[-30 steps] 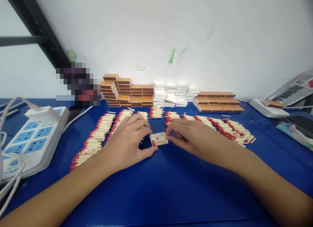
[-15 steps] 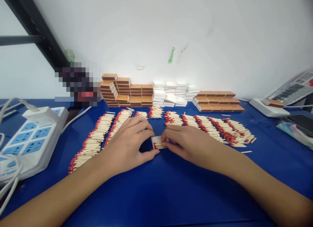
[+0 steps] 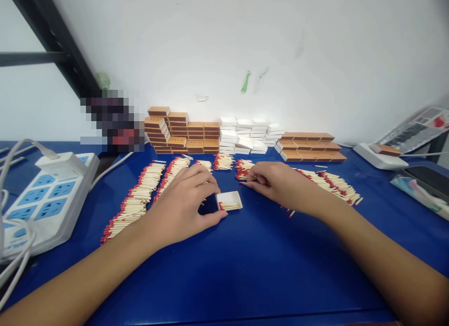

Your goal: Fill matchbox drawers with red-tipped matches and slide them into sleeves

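A small white matchbox tray (image 3: 229, 197) lies on the blue table, with some red-tipped matches (image 3: 230, 206) along its near side. My left hand (image 3: 184, 202) grips the tray's left end between thumb and fingers. To the right of the tray, my right hand (image 3: 280, 185) is closed in a pinch at the near edge of a match pile (image 3: 243, 167). A single match (image 3: 242, 182) shows its red head at those fingertips. My right hand and wrist hide part of the match rows (image 3: 336, 185) behind them.
Behind the matches stand stacked brown matchboxes (image 3: 194, 134), white trays (image 3: 252, 134) and more brown boxes (image 3: 312, 148), close to the wall. More match rows (image 3: 140, 190) lie at left. A white power strip (image 3: 79, 190) with cables is far left; a phone (image 3: 428, 178) lies at right.
My right hand has moved from inside the tray to the match pile behind it, and now pinches a match. My left hand stays on the tray.
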{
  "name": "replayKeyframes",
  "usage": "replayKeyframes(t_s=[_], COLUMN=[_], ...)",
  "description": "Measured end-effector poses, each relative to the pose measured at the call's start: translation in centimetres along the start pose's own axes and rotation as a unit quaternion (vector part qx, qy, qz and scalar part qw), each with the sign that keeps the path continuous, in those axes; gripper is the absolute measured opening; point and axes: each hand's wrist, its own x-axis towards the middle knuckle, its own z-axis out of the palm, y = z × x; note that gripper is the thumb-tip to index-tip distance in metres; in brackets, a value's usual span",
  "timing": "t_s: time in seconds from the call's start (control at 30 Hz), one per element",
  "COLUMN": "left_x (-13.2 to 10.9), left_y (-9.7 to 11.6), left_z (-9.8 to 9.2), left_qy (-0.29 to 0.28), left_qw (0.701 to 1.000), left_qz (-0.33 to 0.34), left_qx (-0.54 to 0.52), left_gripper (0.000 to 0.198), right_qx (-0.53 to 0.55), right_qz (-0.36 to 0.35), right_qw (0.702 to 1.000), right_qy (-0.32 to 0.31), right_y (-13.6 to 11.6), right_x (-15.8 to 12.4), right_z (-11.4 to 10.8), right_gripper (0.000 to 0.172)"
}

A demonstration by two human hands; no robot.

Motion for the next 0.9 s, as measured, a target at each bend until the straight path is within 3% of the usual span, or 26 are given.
replayKeyframes(t_s=[0.9], left_x=[-0.06], left_y=[-0.09], left_z=[0.2], left_qy=[-0.005], left_qw=[1.0], left_qz=[-0.011], left_qx=[-0.009], left_gripper=[0.019], right_qx=[0.015], right_qz=[0.025], right_qw=[0.998], right_qy=[-0.054], right_y=[0.42], right_x=[-0.56], right_z=[-0.94], right_gripper=[0.023])
